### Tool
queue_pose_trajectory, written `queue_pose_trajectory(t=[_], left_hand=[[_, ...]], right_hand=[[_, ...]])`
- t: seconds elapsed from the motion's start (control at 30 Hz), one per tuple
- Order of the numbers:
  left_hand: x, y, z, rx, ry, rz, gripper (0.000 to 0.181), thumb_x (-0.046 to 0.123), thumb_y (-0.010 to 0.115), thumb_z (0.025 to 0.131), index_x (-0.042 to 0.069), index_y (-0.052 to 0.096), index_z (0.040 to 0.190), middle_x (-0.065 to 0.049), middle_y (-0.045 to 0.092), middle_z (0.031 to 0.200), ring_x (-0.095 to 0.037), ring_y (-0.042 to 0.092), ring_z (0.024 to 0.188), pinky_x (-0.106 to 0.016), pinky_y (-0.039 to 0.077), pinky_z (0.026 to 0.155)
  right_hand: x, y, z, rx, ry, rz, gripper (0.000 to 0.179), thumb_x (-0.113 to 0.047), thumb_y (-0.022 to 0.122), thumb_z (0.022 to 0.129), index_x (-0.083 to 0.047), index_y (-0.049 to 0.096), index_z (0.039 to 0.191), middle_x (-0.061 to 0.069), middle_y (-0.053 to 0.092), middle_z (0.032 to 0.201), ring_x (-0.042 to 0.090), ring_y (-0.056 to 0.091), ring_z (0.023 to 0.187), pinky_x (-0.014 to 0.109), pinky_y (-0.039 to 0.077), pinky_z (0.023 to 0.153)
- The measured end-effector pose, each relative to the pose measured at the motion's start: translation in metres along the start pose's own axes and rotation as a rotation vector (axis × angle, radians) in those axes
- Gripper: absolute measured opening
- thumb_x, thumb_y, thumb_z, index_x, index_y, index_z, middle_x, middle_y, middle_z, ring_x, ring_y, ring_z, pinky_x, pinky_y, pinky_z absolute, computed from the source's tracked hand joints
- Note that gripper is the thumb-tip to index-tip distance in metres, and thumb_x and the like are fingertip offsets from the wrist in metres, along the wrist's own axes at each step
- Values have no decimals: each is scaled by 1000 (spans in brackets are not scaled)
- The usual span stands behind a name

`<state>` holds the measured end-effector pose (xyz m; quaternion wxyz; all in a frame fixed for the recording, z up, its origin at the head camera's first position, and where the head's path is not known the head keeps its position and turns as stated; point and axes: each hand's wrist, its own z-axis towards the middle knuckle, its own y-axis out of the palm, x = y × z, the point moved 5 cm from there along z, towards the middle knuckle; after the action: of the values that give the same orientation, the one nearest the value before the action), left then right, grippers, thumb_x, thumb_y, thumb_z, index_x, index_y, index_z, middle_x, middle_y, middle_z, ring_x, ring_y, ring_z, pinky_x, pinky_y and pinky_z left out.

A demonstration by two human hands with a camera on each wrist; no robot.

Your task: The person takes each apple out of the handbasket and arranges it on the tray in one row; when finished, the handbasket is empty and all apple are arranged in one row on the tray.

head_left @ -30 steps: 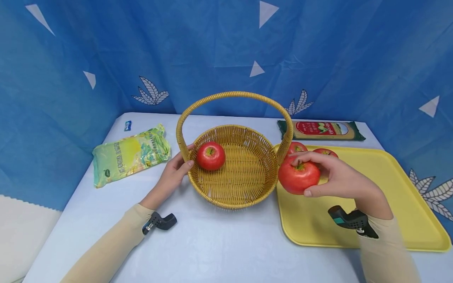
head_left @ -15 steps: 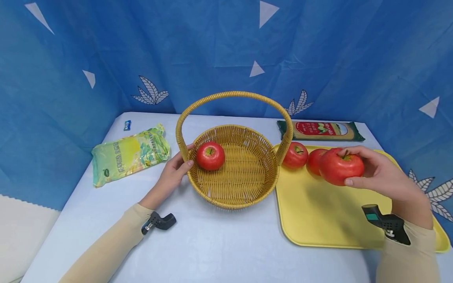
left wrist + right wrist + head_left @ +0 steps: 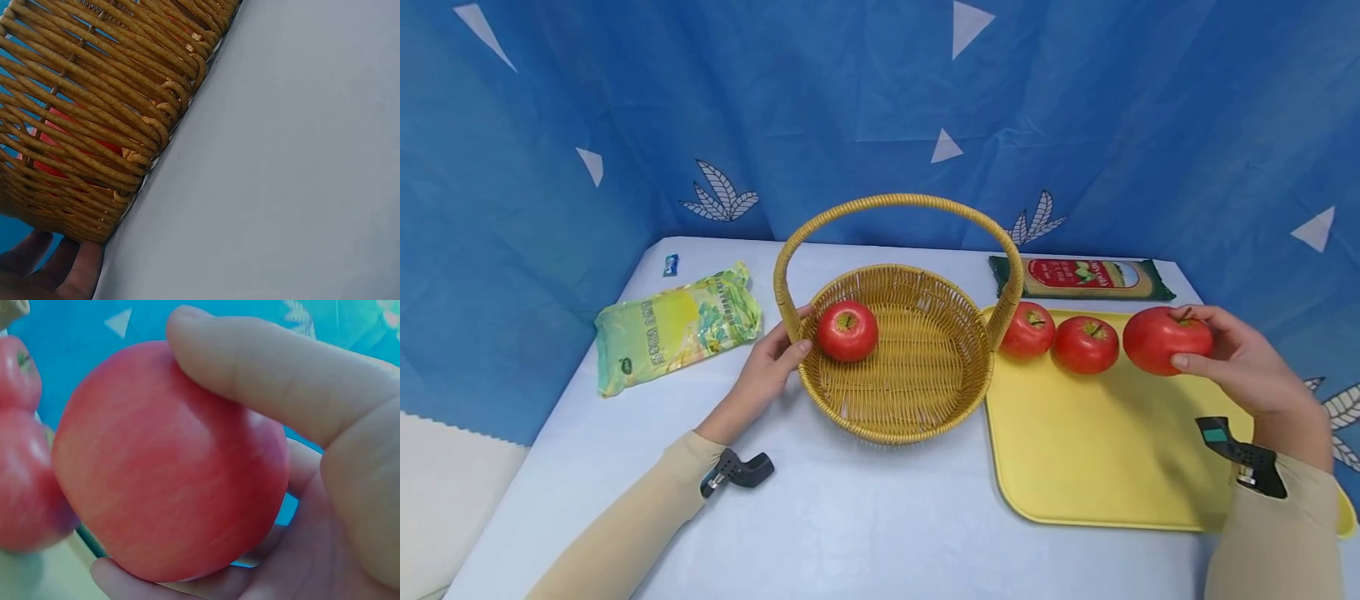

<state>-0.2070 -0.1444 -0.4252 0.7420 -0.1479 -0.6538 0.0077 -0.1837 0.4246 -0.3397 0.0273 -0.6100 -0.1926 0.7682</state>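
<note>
In the head view, a round wicker basket [image 3: 910,375] with a tall arched handle stands mid-table. One red apple [image 3: 847,331] lies inside against its left wall; its red shows through the weave in the left wrist view. My left hand [image 3: 769,358] grips the basket's left side where the handle meets the rim, thumb over the edge. My right hand [image 3: 1247,358] holds another red apple [image 3: 1159,340] over the back of the yellow tray [image 3: 1097,467], thumb on one side and fingers round the other. Left of it, a red apple [image 3: 1086,345] and a second apple [image 3: 1028,331] sit on the tray.
A green and yellow plastic packet [image 3: 677,329] lies left of the basket, with a tiny blue wrapper [image 3: 671,265] behind it. Behind the tray is a long pack [image 3: 1082,277] with a red label. A blue curtain [image 3: 865,125] hangs along the table's back edge.
My right hand has carried its apple rightward from beside the basket, past the two apples on the tray, uncovering them. My left hand and the basket have stayed put.
</note>
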Motion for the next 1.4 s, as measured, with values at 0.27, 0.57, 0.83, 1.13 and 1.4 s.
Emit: queue_pose_trajectory(t=[0.27, 0.57, 0.83, 1.13, 1.4], left_hand=[[0, 0, -1, -1, 12, -13, 54, 16, 51, 106, 16, 37, 159, -19, 41, 161, -40, 50, 139, -16, 51, 93], [-1, 0, 0, 0, 14, -18, 54, 15, 51, 106, 15, 37, 159, -20, 43, 159, -40, 51, 137, -16, 52, 92], [-3, -1, 1, 2, 2, -4, 54, 18, 51, 107, 17, 38, 159, -18, 43, 160, -39, 51, 138, -17, 52, 91], [-4, -1, 2, 1, 8, -5, 54, 17, 50, 107, 19, 38, 159, -15, 41, 162, -37, 49, 140, -13, 50, 93], [-5, -1, 2, 1, 15, 4, 53, 18, 51, 107, 18, 38, 158, -16, 41, 162, -37, 48, 142, -11, 48, 95]], right_hand=[[26, -13, -2, 74, 179, -11, 48, 9, 60, 95, -21, 52, 131, -15, 52, 126, 1, 50, 110, 15, 58, 72], [49, -13, 1, 128, 337, -331, 43, -11, 68, 97, -36, 49, 126, -29, 45, 118, -2, 41, 105, 11, 54, 71], [60, -13, 2, 154, 352, -362, 40, -17, 72, 95, -38, 49, 121, -29, 44, 115, -3, 39, 103, 9, 52, 72], [69, -14, 1, 140, 342, -339, 45, -11, 73, 94, -33, 50, 125, -29, 43, 117, -2, 39, 105, 8, 52, 74], [72, -17, -5, 84, 389, -250, 40, -8, 66, 98, -29, 51, 128, -28, 46, 118, -3, 42, 105, 10, 53, 77]])
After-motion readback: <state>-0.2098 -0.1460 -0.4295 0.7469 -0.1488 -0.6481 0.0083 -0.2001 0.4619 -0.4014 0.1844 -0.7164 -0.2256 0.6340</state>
